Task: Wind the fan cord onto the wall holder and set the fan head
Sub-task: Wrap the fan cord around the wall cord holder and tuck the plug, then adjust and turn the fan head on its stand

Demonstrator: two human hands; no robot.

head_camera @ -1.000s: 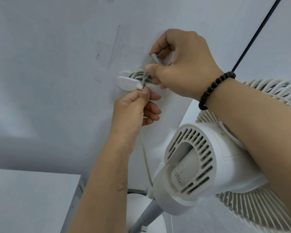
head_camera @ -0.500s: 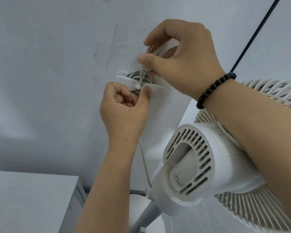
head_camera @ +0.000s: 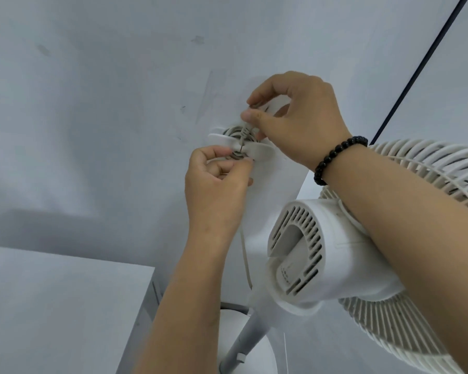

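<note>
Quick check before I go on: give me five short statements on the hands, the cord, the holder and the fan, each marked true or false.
1. Both hands are at the wall holder. True.
2. The right hand rests on the fan head. False: it pinches the cord at the holder.
3. Cord loops sit on the holder. True.
4. The beaded bracelet is on the left wrist. False: the right.
5. The left hand hangs free. False: it pinches cord under the holder.

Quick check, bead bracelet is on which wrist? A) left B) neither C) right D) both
C: the black bead bracelet sits on the wrist of the right hand, which pinches the cord at the wall holder; the left hand has a bare wrist.
</note>
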